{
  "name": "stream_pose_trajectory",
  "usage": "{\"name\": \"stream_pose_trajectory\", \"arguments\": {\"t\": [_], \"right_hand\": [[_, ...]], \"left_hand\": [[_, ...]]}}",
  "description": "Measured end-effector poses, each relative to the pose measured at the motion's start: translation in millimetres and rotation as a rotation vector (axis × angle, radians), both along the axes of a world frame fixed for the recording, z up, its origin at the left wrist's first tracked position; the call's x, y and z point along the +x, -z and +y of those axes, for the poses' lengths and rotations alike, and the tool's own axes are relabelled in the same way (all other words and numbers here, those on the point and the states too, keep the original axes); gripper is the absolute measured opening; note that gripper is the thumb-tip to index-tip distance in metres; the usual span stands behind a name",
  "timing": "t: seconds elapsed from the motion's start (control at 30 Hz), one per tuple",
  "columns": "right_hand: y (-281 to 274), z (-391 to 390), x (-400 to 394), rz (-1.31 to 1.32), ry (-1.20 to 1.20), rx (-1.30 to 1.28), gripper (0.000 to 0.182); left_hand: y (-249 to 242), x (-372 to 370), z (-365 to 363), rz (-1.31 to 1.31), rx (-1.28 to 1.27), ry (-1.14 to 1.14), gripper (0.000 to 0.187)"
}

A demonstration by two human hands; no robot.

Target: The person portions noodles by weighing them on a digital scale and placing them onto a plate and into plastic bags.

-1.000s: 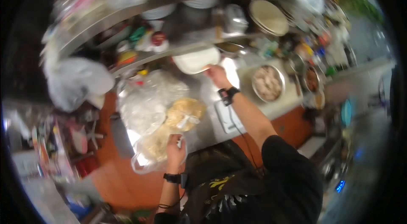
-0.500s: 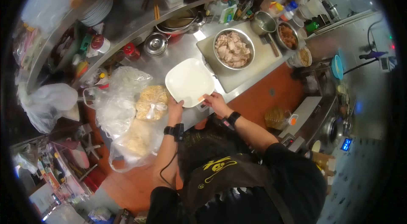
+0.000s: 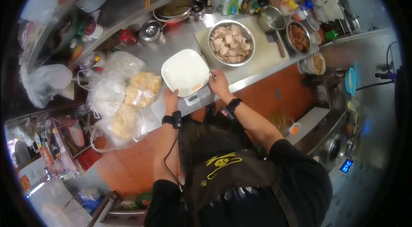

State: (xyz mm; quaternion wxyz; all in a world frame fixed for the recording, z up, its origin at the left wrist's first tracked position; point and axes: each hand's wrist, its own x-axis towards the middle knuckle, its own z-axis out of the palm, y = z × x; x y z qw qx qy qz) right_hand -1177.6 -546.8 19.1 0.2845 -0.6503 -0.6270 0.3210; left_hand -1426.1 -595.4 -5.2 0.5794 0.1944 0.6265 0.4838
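Observation:
A white squarish plate (image 3: 185,71) lies over a kitchen scale (image 3: 198,97), whose front with the display shows past the plate's near edge. A small orange piece (image 3: 196,87) is inside the plate near that edge. My left hand (image 3: 171,98) holds the plate's near left corner, thumb toward the rim. Over on the right side, my right hand (image 3: 219,83) grips the rim with its fingers bent; some fingertips are hidden. To the right of the plate stands a metal bowl of pale meat pieces (image 3: 231,43).
Plastic bags of noodles (image 3: 143,87) lie left of the plate. A cutting board (image 3: 257,61) carries the meat bowl and a cleaver (image 3: 279,45). Farther right is a bowl of reddish meat (image 3: 299,38). A lidded pot (image 3: 151,32) stands behind, below the shelf (image 3: 124,25).
The plate has come level over the scale, and more of the scale's front shows. My right hand has shifted up along the plate's right side. The whole view has shifted slightly.

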Motion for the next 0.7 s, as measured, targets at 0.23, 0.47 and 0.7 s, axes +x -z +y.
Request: {"name": "stream_pose_trajectory", "arguments": {"t": [0.23,0.47,0.7], "right_hand": [[-44,167,-62,0.771,0.038,-0.133,0.042],[-3,303,-112,0.327,0.129,0.040,0.042],[3,325,-136,0.727,0.140,0.064,0.016]], "left_hand": [[-5,14,-18,0.039,0.007,-0.098,0.045],[8,17,-25,0.168,0.029,-0.073,0.044],[-4,20,-25,0.181,0.008,-0.113,0.039]]}}
